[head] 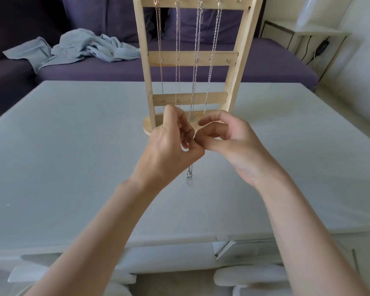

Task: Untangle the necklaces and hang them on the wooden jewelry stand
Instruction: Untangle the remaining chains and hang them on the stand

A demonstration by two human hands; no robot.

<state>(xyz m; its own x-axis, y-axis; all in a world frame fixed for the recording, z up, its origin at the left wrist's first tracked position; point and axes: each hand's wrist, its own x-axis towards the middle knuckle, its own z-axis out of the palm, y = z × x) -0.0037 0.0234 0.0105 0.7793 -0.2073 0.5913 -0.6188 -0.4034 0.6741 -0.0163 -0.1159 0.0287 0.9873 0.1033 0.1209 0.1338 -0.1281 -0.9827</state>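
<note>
The wooden jewelry stand [233,82] stands upright on the far middle of the table, with several silver chains [177,60] hanging from hooks on its top bar. In front of its base, my left hand [171,144] and my right hand [229,137] meet above the table. Both pinch a thin silver necklace [188,176] between thumb and fingertips. A short length of it, with its clasp, dangles below my left hand. The rest of that necklace is hidden inside my fingers.
The stand sits on a pale grey table [73,157]. Beyond it is a purple sofa [115,69] with a crumpled light blue cloth [77,48]. A white side table [308,35] with cables stands at the back right. Chair parts [250,276] show at the near edge.
</note>
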